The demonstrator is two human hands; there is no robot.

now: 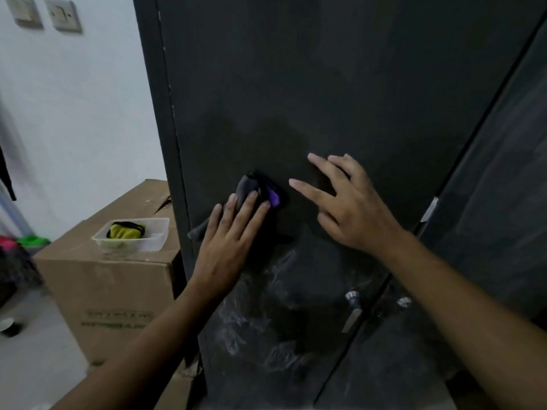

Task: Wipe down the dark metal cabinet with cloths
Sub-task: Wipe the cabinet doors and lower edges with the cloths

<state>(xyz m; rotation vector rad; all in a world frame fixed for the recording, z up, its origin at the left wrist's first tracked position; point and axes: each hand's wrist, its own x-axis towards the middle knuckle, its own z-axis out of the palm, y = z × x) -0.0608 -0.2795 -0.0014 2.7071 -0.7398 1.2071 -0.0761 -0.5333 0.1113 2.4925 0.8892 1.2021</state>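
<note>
The dark metal cabinet [340, 93] fills the middle and right of the head view, its left door facing me. My left hand [228, 247] presses a dark grey and purple cloth [260, 189] flat against that door with straight fingers. My right hand [349, 202] lies spread on the door just right of the cloth, fingers straight and holding nothing. Whitish smears [275, 315] streak the door below my hands. A metal handle [352, 309] sits near the door's right edge, lower down.
A cardboard box [112, 291] stands against the cabinet's left side. On it rests a clear plastic tub [154, 241] holding a yellow cloth [125, 230]. Two wall switches [44, 14] are at the upper left. The cabinet's right door [503, 173] adjoins the left one.
</note>
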